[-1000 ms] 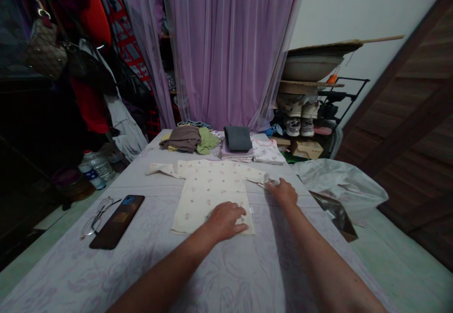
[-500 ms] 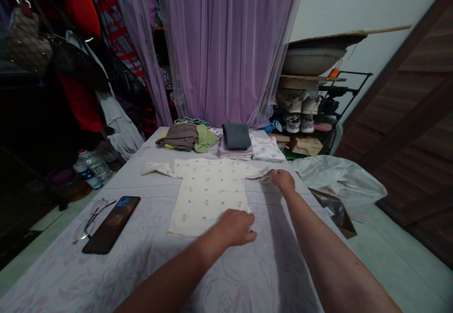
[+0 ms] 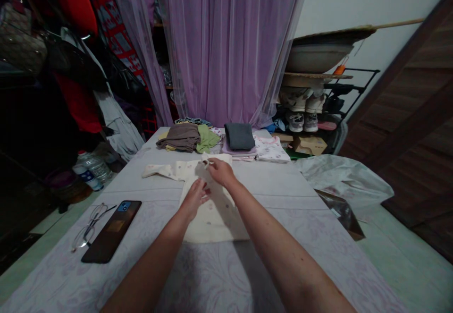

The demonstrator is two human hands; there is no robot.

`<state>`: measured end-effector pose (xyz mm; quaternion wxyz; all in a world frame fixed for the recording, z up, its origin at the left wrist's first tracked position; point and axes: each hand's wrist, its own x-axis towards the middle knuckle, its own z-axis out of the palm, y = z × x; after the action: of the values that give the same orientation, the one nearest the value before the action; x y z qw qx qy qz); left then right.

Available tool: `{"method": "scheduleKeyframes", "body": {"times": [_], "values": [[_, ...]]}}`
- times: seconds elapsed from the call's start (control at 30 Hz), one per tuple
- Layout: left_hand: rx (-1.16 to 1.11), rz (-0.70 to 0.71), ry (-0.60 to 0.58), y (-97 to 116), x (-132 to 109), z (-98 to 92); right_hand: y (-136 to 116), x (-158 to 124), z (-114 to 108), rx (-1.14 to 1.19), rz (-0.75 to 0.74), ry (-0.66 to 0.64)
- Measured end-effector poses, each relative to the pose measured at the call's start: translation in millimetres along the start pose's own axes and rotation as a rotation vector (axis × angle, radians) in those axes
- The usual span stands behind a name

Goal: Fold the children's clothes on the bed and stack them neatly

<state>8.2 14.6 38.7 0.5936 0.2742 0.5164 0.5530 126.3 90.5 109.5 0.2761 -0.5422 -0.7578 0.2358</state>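
Note:
A cream long-sleeved baby shirt (image 3: pixel 208 228) with small printed motifs lies on the cloth-covered table, its left sleeve stretched out sideways. My right hand (image 3: pixel 222 171) pinches the other sleeve, which is folded inward across the upper part of the shirt. Just below it, my left hand (image 3: pixel 194 199) rests on or just over the middle of the shirt with its fingers apart. Both forearms hide parts of the shirt's sides.
A dark phone (image 3: pixel 112 230) and eyeglasses (image 3: pixel 88 228) lie at the left. Along the far edge are a rumpled brown garment (image 3: pixel 180 136), a green cloth (image 3: pixel 207 138), a folded dark grey garment (image 3: pixel 239 136) on a stack, and folded printed clothes (image 3: pixel 272 150).
My right hand has brought the right sleeve leftward, folding that side of the shirt over. My left hand has moved up and left from the shirt's lower right side to its middle.

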Motion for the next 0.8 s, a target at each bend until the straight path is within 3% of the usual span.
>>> {"method": "scheduleKeyframes", "body": {"times": [0.1,0.27,0.43,0.57,0.8], "values": [[-0.119,-0.091,0.048,10.6,13.2,-16.2,4.7,-17.9,11.0,0.002,0.005,-0.103],[-0.105,-0.151,0.086,14.8,25.7,-23.3,53.3,-51.9,-24.4,-0.236,0.242,-0.054],[0.134,-0.092,0.126,20.2,38.0,-15.1,84.1,-97.7,-41.7,-0.345,0.376,-0.246],[0.309,-0.008,0.182,24.2,47.5,-10.7,68.9,-124.7,-33.8,-0.443,0.355,-0.292],[0.272,0.09,0.298,34.4,47.3,-29.2,20.7,-144.5,-13.8,-0.574,0.229,-0.333]]}}
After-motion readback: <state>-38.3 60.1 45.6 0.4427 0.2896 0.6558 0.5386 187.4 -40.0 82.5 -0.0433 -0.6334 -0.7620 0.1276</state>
